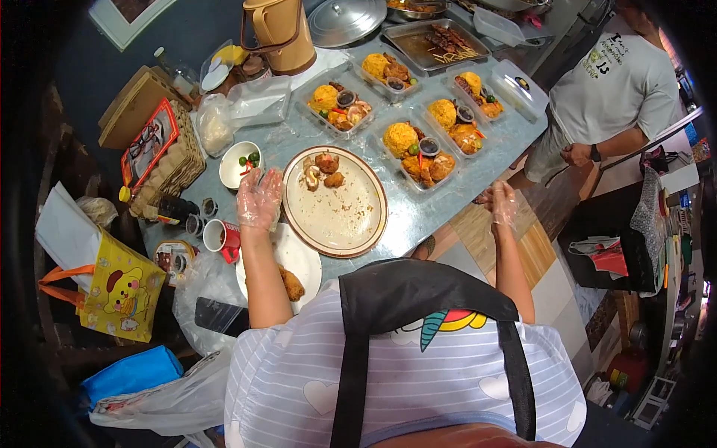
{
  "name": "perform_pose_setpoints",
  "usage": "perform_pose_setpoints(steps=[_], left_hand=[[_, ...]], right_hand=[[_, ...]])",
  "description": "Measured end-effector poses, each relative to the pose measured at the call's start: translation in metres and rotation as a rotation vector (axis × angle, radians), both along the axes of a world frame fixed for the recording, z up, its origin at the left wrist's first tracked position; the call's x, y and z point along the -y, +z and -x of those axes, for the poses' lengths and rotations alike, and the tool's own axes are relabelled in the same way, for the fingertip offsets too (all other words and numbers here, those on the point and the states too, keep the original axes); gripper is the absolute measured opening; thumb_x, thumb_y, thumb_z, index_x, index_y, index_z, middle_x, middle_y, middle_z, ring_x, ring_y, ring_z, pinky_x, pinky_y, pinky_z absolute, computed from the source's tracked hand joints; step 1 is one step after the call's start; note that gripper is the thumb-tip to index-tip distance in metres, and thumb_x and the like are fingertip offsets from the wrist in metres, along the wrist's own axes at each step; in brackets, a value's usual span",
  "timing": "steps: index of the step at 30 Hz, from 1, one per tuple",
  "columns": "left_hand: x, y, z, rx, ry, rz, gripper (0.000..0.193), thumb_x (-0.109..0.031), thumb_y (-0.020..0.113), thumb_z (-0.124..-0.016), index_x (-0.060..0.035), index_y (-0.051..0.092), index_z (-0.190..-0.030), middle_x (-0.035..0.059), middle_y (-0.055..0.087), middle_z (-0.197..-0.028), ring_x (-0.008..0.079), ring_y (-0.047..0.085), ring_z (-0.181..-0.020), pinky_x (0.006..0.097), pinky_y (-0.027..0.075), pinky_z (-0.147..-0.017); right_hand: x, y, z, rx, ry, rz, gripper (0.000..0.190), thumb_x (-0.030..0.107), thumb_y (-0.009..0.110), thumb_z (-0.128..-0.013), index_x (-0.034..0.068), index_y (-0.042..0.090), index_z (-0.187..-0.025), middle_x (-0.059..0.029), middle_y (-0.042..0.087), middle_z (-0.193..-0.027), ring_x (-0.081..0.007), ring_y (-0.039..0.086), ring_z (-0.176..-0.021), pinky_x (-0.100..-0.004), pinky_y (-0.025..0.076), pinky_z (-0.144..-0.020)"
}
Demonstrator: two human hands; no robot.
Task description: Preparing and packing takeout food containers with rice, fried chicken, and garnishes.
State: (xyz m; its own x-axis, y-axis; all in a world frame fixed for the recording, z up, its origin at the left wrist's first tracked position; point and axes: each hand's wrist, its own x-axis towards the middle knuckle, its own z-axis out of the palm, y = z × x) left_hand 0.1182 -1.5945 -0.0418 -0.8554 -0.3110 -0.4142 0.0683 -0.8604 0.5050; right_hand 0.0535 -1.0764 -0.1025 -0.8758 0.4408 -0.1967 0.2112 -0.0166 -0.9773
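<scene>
My left hand, in a clear plastic glove, is held with fingers apart between a white bowl of small green citrus and red chili and an oval brown-rimmed platter with a few fried chicken pieces. Gloved too, my right hand hangs past the table's edge over the floor, fingers partly curled, nothing seen in it. Beyond the platter, several clear plastic containers hold yellow rice, chicken, citrus and small lidded cups of dark sauce. A white plate with a breaded piece lies by my left forearm.
A red mug, a dark sauce bottle and egg trays stand at the left. At the back are a brown jug, a metal lid and a tray of skewers. A person stands at the right beyond the table.
</scene>
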Motion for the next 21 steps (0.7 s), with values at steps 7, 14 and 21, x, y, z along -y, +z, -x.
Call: perform_pose_setpoints(steps=[7, 14, 21], left_hand=[[-0.002, 0.001, -0.007, 0.028, 0.019, 0.001, 0.025, -0.019, 0.063, -0.083, -0.0017, 0.052, -0.098, 0.0227, 0.054, -0.108, 0.0358, 0.056, -0.101, 0.0419, 0.051, -0.088], [0.0, 0.001, -0.01, 0.028, 0.018, -0.017, 0.027, -0.018, 0.063, -0.081, -0.005, 0.051, -0.101, 0.019, 0.05, -0.11, 0.0329, 0.056, -0.099, 0.0412, 0.051, -0.083], [-0.001, 0.001, -0.01, 0.009, 0.013, -0.003, 0.026, -0.019, 0.061, -0.083, -0.0027, 0.052, -0.101, 0.0215, 0.053, -0.109, 0.0347, 0.056, -0.101, 0.0421, 0.05, -0.087]], right_hand=[[0.042, -0.015, 0.026, -0.151, 0.14, -0.013, 0.02, 0.012, 0.063, -0.086, -0.003, 0.065, -0.098, -0.0058, 0.063, -0.081, -0.0106, 0.058, -0.06, -0.0223, 0.049, -0.054], [0.052, -0.023, 0.025, -0.073, 0.254, -0.058, 0.02, 0.012, 0.065, -0.083, -0.003, 0.067, -0.096, -0.004, 0.066, -0.078, -0.0096, 0.058, -0.066, -0.0224, 0.047, -0.062], [0.07, 0.049, -0.023, 0.28, 1.297, -0.332, 0.03, 0.021, 0.07, -0.079, 0.002, 0.067, -0.102, -0.0067, 0.068, -0.091, -0.0135, 0.061, -0.086, -0.0296, 0.049, -0.079]])
